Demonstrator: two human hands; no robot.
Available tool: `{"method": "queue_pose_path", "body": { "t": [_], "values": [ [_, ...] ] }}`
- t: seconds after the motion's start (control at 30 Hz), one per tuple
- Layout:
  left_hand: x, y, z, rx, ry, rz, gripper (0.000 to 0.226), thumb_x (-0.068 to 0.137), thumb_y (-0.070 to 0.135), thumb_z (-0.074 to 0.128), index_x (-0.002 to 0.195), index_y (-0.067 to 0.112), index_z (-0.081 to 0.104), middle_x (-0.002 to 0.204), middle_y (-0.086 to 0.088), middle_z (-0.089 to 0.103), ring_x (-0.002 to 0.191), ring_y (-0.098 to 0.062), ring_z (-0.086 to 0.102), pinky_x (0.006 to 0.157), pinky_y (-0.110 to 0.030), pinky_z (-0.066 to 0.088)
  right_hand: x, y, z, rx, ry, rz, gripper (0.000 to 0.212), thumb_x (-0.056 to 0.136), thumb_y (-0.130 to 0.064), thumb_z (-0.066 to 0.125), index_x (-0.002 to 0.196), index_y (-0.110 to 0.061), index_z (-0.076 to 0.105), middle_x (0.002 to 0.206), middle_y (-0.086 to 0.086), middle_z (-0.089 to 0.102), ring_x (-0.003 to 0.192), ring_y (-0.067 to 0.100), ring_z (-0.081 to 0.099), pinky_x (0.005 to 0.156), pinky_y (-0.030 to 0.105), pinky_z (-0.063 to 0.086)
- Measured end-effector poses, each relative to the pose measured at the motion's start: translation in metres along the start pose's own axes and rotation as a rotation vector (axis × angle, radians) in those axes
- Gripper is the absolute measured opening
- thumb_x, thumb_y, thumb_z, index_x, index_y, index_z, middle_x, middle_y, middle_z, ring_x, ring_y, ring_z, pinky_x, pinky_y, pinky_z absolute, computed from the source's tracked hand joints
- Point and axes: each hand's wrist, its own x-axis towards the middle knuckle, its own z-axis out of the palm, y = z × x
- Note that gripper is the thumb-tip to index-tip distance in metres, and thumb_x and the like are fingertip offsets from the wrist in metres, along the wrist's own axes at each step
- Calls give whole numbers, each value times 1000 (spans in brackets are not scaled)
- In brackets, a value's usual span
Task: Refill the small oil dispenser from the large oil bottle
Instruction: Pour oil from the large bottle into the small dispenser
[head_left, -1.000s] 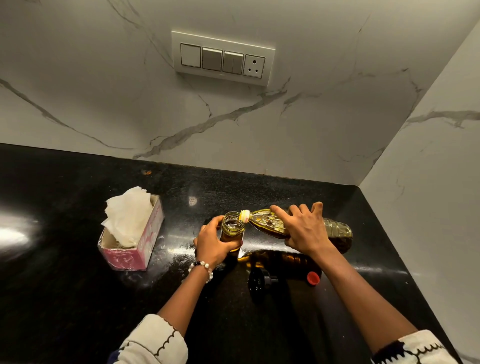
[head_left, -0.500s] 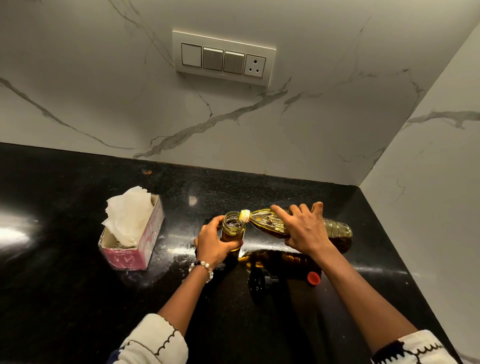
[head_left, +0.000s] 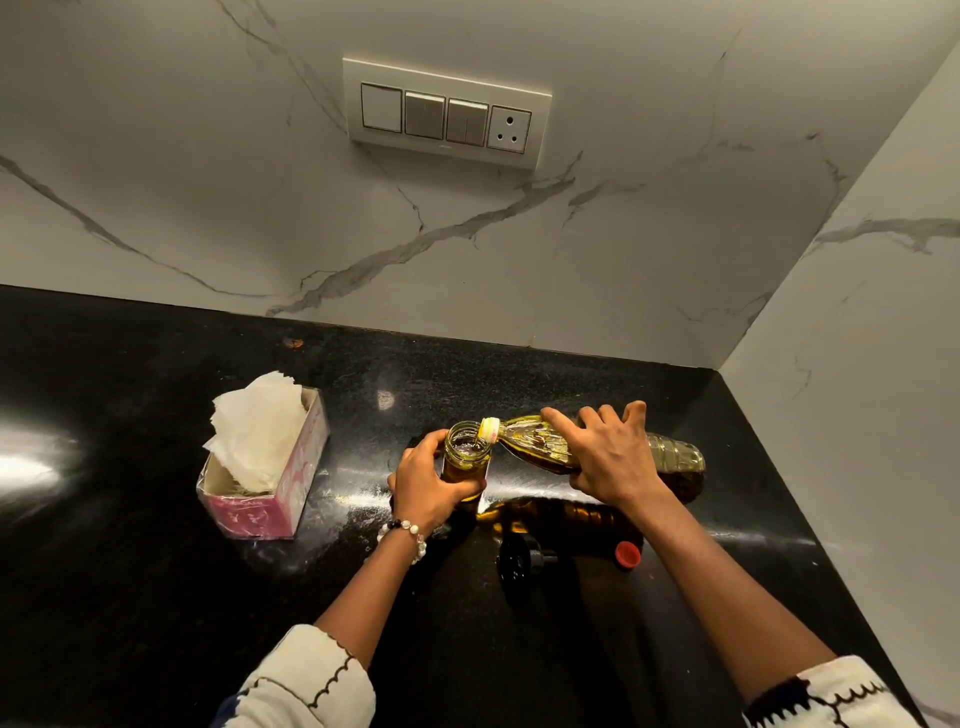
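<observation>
The small glass oil dispenser (head_left: 466, 453) stands upright on the black counter (head_left: 130, 597), its mouth uncovered and yellow oil inside. My left hand (head_left: 428, 480) grips its body from the left. The large clear plastic oil bottle (head_left: 670, 457) lies almost horizontal above the counter, with its yellow-ringed neck (head_left: 488, 429) over the dispenser's mouth. My right hand (head_left: 605, 454) grips the bottle round its middle from above. A black dispenser top (head_left: 519, 558) and a red bottle cap (head_left: 627, 553) lie on the counter nearer to me.
A pink tissue box (head_left: 265, 478) with white tissue sticking out sits to the left. Marble walls close the counter at the back and right, with a switch panel (head_left: 447, 111) on the back wall. Light glares off the counter at far left.
</observation>
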Motion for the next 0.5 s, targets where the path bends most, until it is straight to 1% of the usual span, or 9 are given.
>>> {"method": "queue_pose_path", "body": {
  "t": [0.1, 0.17, 0.27, 0.4, 0.5],
  "values": [
    [1, 0, 0, 3, -6, -4, 78, 49, 52, 78, 120, 31, 56, 111, 9, 63, 110, -16, 54, 95, -48, 42, 0, 0, 0, -4, -4, 1, 93, 71, -39, 75, 146, -33, 21, 116, 7, 59, 102, 26, 55, 82, 42, 25],
    [1, 0, 0, 14, 0, -3, 75, 53, 45, 85, 121, 30, 56, 112, 8, 63, 110, -17, 53, 95, -48, 41, -1, 0, -1, -5, -3, 0, 92, 72, -39, 74, 147, -33, 20, 117, 6, 59, 103, 26, 55, 82, 42, 24],
    [1, 0, 0, 19, 5, 3, 73, 55, 40, 87, 121, 29, 56, 112, 8, 63, 111, -17, 54, 96, -48, 41, -1, 0, -1, -4, 0, -1, 92, 71, -39, 75, 146, -33, 21, 116, 7, 59, 102, 26, 56, 81, 42, 25],
    [1, 1, 0, 6, -2, -3, 77, 50, 48, 81, 120, 29, 57, 112, 8, 63, 110, -17, 54, 95, -48, 42, -1, 0, -1, -1, 2, -4, 92, 71, -39, 75, 146, -33, 23, 115, 7, 60, 100, 26, 56, 81, 42, 24],
    [0, 0, 0, -1, 3, -2, 77, 50, 48, 82, 120, 29, 57, 110, 8, 63, 109, -17, 54, 95, -49, 43, -1, 0, -1, -2, 5, -7, 92, 71, -38, 76, 146, -33, 23, 115, 7, 60, 100, 27, 56, 81, 42, 25]
  ]
}}
